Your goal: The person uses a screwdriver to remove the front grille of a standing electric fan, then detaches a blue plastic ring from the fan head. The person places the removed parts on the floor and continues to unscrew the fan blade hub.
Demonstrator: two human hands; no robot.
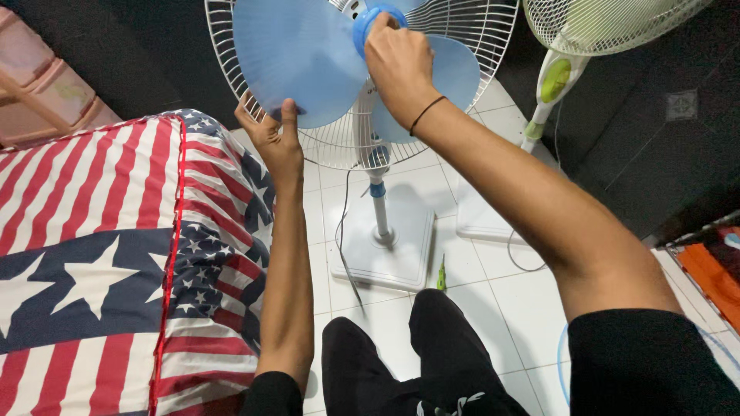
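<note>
White tiled floor (493, 308) below, dark wall behind. Stars-and-stripes cushion (92, 254) just left of the left forearm; a second, pale green fan (593, 31) well right of the right hand; orange cloth (713, 277) at far right. Seated close to a white stand fan (378, 146), front guard off, square base (385, 246) on the tiles beyond the knees. Right hand (397, 65) curled over the blue hub cap (370, 23), fingertips pressed around it, cap directly under the fingers. Left hand (274, 135) at the lower edge of a blue blade (301, 58), thumb up against the blade's face, other fingers tucked behind, pinching the edge.
</note>
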